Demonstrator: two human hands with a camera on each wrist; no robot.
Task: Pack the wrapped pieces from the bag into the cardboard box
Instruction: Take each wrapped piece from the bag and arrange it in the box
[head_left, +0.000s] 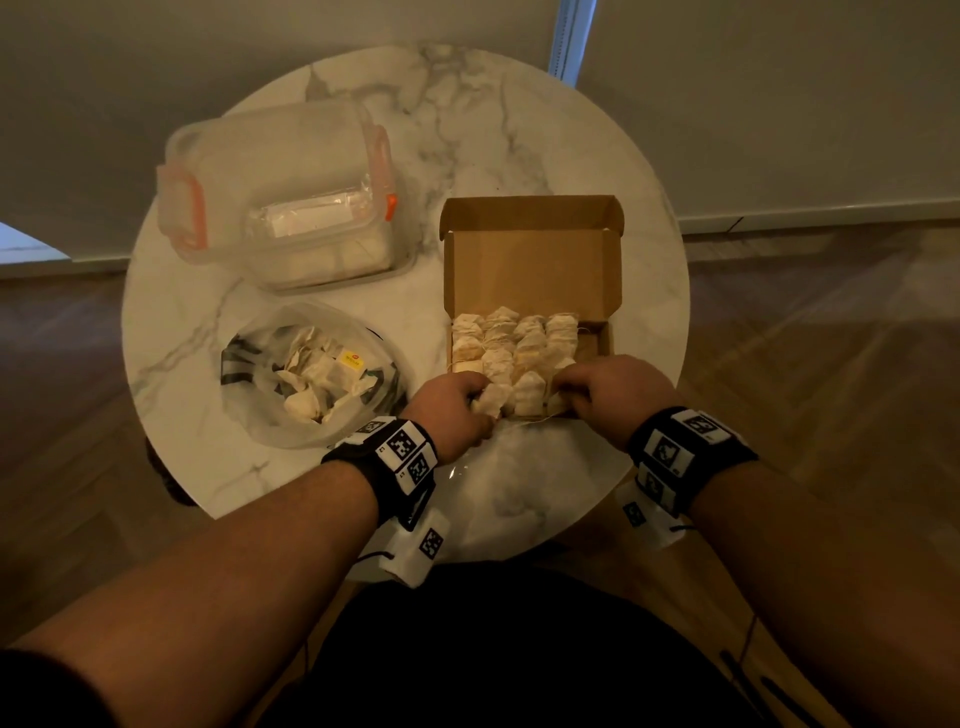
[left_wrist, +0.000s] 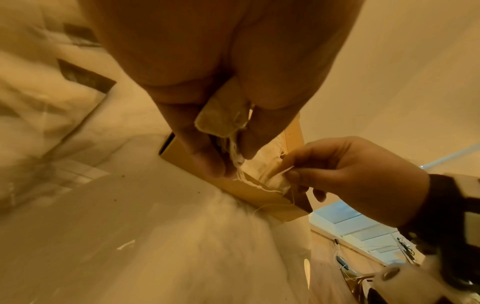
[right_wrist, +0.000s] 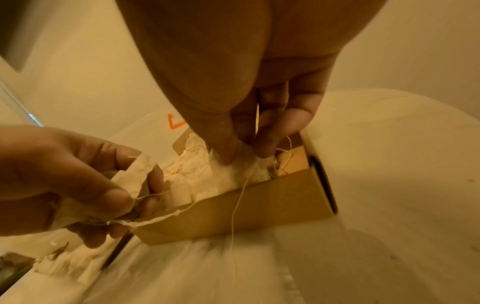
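Note:
An open cardboard box (head_left: 530, 265) lies right of centre on the round table, its near half filled with rows of cream wrapped pieces (head_left: 514, 343). My left hand (head_left: 454, 402) pinches one wrapped piece (left_wrist: 222, 117) at the box's near left corner. My right hand (head_left: 605, 387) pinches another piece (right_wrist: 240, 166) inside the box at its near right corner; a thread (right_wrist: 237, 205) hangs over the front wall. The clear plastic bag (head_left: 311, 374) with more wrapped pieces sits left of the box.
A clear lidded plastic container (head_left: 280, 192) with orange clips stands at the back left of the marble table (head_left: 519, 124). The table's near edge lies just under my wrists. Wooden floor surrounds the table.

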